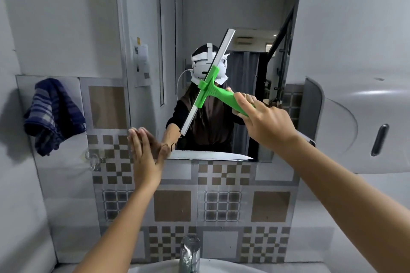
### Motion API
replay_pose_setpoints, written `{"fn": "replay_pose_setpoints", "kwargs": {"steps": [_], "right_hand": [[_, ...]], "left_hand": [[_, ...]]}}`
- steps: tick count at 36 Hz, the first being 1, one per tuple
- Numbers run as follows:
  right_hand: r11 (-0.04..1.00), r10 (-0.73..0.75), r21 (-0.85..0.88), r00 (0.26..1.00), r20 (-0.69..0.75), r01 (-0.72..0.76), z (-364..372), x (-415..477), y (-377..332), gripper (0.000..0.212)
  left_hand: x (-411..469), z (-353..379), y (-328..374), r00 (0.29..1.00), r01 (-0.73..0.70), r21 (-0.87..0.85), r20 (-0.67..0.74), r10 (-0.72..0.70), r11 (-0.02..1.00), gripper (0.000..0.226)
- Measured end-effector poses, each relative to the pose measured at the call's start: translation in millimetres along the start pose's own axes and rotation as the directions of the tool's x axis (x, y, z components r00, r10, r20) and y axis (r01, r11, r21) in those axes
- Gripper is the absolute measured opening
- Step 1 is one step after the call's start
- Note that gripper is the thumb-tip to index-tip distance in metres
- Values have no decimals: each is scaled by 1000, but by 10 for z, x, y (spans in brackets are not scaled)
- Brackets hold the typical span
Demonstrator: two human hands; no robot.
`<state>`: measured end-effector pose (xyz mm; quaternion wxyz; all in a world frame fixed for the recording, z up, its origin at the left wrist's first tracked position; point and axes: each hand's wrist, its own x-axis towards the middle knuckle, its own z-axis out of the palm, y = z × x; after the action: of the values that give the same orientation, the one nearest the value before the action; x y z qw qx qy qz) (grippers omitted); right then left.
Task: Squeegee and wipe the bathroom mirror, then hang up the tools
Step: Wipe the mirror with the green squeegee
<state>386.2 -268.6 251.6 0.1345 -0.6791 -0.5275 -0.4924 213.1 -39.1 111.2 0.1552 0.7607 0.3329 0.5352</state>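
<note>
A green squeegee point(213, 91) with a long silver blade lies tilted against the bathroom mirror point(221, 6), its blade running from upper right to lower left. My right hand point(264, 122) grips its green handle. My left hand point(146, 155) rests flat with fingers together on the tiled wall at the mirror's lower left corner, holding nothing. A dark blue striped cloth point(52, 115) hangs on the wall to the left.
A clear hook point(94, 159) sticks to the tiled wall under the cloth. A grey paper dispenser point(359, 126) juts out on the right. The chrome tap point(189, 252) and white basin point(168, 267) sit below. The mirror reflects a person.
</note>
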Motion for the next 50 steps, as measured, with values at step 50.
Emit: {"fn": "replay_pose_setpoints", "kwargs": {"steps": [50], "right_hand": [[273, 808, 552, 499, 314, -788, 160, -656, -1387, 34]], "left_hand": [[1418, -853, 432, 833, -552, 128, 53, 550, 824, 71]]}}
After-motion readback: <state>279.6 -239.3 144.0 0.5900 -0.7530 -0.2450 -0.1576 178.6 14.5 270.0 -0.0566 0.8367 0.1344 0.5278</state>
